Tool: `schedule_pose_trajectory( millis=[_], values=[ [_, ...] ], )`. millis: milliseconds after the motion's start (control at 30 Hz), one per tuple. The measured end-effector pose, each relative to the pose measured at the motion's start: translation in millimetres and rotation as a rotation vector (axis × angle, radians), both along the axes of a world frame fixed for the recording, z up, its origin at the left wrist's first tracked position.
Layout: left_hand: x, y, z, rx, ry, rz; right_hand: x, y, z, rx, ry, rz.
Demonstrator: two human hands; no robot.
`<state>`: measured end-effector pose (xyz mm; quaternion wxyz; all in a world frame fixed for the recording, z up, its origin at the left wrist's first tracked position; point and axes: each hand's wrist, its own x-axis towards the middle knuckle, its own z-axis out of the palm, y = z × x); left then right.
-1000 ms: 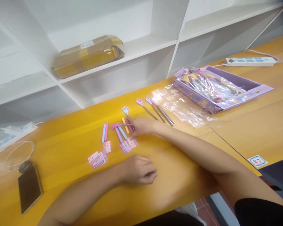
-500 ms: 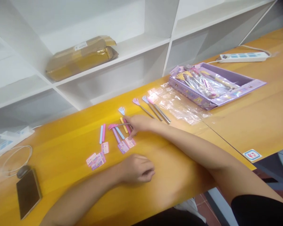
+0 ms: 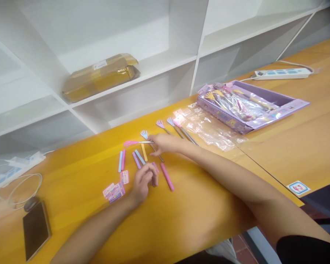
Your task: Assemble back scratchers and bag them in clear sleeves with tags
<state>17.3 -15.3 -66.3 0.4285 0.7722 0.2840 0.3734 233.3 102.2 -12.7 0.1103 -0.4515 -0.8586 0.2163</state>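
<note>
Pinching the thin metal stem of a pink-headed scratcher (image 3: 139,142) at its near end, the right hand (image 3: 165,143) stretches far across the tabletop (image 3: 209,205), arm nearly straight, wrist low; the pink claw sticks out leftward beyond the fingertips, lifted or barely resting, cannot tell; risk: so slim a stem could twist or slip from a fingertip pinch, and the trailing forearm could sweep the loose wrappers (image 3: 209,128) just right of it; left hand (image 3: 143,181) sits nearer the body, fingers curled over small cards, whether it grips one is unclear; pink sleeve (image 3: 167,176) lies just right of it, pastel sleeves (image 3: 137,157) between both hands; nudging these would scatter them.
</note>
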Motion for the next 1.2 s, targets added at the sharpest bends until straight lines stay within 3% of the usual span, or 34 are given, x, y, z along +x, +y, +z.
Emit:
schedule_pose_trajectory(
  millis=[67,133,267,333,433,533,800,867,967,1067,1200],
  values=[
    [0,6,-0.8,-0.014,0.010,0.042,7,0,7.4,0.008,0.011,-0.012],
    [2,5,1.1,0.074,0.079,-0.006,15,-1,13.9,0.022,0.022,-0.041],
    [13,-24,7.6,0.715,0.426,-0.436,23,0,20.1,0.042,0.016,-0.116],
    [20,-43,8.0,0.861,0.525,-0.543,23,0,19.1,0.035,0.011,-0.135],
    [27,-57,3.0,0.874,0.576,-0.560,21,2,15.5,0.024,0.015,-0.150],
    [27,-51,-5.2,0.862,0.607,-0.452,21,3,14.6,0.029,0.048,-0.165],
    [19,-46,-14.9,0.609,0.570,-0.085,20,1,25.6,0.003,0.355,-0.175],
    [18,-47,-13.1,0.526,0.612,-0.061,16,0,29.5,-0.099,0.588,-0.196],
    [17,-44,-7.2,0.381,0.622,-0.071,13,-6,40.5,-0.405,1.121,-0.134],
    [15,-37,2.0,0.121,0.542,-0.067,12,-21,58.8,-0.590,1.412,0.045],
    [13,-24,8.3,-0.296,0.271,0.040,6,-55,86.9,-0.641,1.514,0.156]
  ],
)
